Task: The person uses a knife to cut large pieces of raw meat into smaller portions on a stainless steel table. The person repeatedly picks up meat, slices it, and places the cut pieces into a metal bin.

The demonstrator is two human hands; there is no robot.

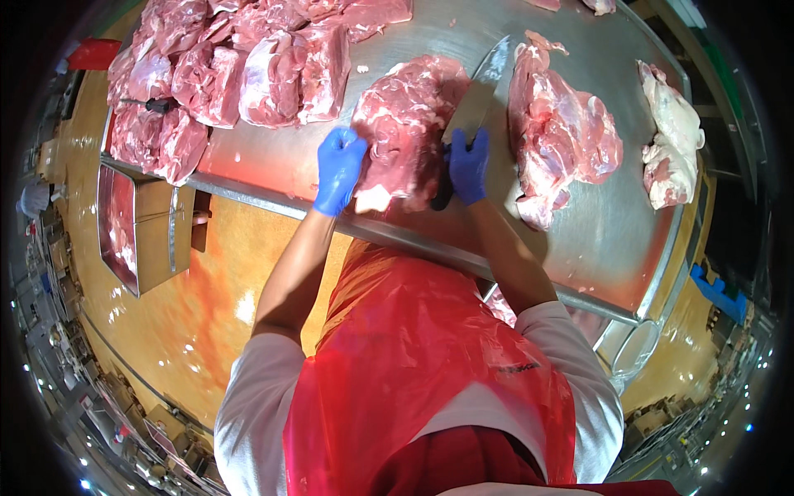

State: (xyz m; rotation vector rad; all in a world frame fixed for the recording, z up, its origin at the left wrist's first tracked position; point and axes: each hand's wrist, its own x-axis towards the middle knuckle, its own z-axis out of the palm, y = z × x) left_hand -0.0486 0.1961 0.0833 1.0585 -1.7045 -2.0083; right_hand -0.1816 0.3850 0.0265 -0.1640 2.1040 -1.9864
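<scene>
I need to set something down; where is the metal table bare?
Near right: the table before the large cut and pale piece. Near left: between meat pile, central slab and front edge. Crowded: left end, and around the left hand, right hand and knife.

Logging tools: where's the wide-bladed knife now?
Head view, right of centre: the knife is in the right hand, blade between the middle meat slab and the longer slab.

Meat-cutting room, steel table, raw meat cuts
</scene>
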